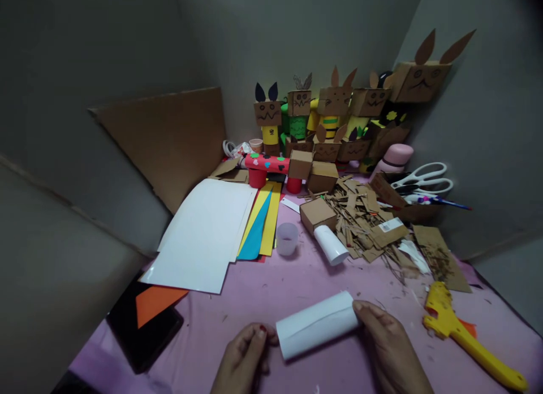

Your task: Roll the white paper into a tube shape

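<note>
A white paper tube (318,326) with a lengthwise seam lies at a slant above the pink-covered table. My right hand (388,346) is closed on its right end, thumb on top. My left hand (246,357) is at the left end with its fingers curled together, thumb uppermost. Its fingertips come right up to the tube's rim, and whether they grip anything is hidden. Beyond the tube are a small translucent cup (287,239) and a second white tube (331,245), which touches a small cardboard box (318,214).
White sheets (199,236) and coloured paper (268,221) lie left, near a black tablet-like object (144,340). Cardboard scraps (360,213), white-handled scissors (424,179) and a yellow glue gun (462,332) are right. Box-headed cardboard animals (335,103) and a red tube animal (271,163) stand behind.
</note>
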`<state>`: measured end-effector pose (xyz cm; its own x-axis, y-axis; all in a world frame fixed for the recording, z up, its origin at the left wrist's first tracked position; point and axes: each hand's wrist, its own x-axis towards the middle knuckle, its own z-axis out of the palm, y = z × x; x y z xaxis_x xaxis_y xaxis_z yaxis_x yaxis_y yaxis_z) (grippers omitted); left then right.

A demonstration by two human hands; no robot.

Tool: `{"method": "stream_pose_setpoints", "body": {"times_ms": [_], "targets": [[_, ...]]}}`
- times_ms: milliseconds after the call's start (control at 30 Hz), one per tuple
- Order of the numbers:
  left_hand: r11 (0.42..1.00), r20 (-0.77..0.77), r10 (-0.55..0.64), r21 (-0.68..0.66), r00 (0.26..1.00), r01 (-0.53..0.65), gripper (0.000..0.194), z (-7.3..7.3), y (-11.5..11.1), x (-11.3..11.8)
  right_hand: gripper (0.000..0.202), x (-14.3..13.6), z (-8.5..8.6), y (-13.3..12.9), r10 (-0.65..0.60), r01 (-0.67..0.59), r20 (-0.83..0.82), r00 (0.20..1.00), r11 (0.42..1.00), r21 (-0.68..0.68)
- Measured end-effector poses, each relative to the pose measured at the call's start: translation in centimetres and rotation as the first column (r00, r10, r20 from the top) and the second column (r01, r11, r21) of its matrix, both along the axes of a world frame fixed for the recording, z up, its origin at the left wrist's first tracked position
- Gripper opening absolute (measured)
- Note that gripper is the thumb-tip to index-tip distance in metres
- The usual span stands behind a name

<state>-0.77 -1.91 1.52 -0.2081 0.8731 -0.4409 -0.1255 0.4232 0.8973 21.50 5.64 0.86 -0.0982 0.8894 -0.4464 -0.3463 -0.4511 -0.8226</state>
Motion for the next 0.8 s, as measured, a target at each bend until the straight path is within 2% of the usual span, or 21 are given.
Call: {"method": "stream_pose_setpoints", "body": {"times_ms": [100, 300, 433, 533, 667, 800], "targets": [[0.993, 0.079, -0.031, -0.111, 0.996, 0.040, 0.054, -0.8, -0.2, 0.9, 0.021, -0.5, 0.2, -0.1, 0.001, -0.001, 0.012, 1.000, 1.000, 0.013], [0.993, 0.075, -0.018, -0.119, 0.997, 0.027, 0.053, -1.3, 0.3, 1.1, 0.022, -0.8, 0.0, -0.6, 0.022, -0.031, 0.106, 0.994, 0.996, 0.086], [0.995, -0.022, 0.016, -0.097, 1.000, -0.018, 0.053, -1.4, 0.4, 0.8, 0.025, -0.4, -0.3, -0.5, 0.068, -0.099, 0.231, 0.971, 0.987, 0.128], [0.998, -0.127, 0.029, -0.051, 0.991, -0.036, 0.051, -1.4, 0.5, 0.4, 0.027, -0.1, -0.1, -0.4, 0.097, -0.181, 0.384, 0.918, 0.965, 0.190], [0.999, -0.258, -0.019, -0.036, 0.966, 0.010, 0.046, -1.2, 0.8, 0.0, 0.029, 0.0, -0.2, -0.4, 0.089, -0.274, 0.572, 0.816, 0.929, 0.247], [0.996, -0.320, -0.075, -0.061, 0.945, 0.059, 0.044, -1.0, 1.0, -0.3, 0.029, 0.1, -0.8, -0.5, 0.089, -0.301, 0.614, 0.784, 0.920, 0.251]]}}
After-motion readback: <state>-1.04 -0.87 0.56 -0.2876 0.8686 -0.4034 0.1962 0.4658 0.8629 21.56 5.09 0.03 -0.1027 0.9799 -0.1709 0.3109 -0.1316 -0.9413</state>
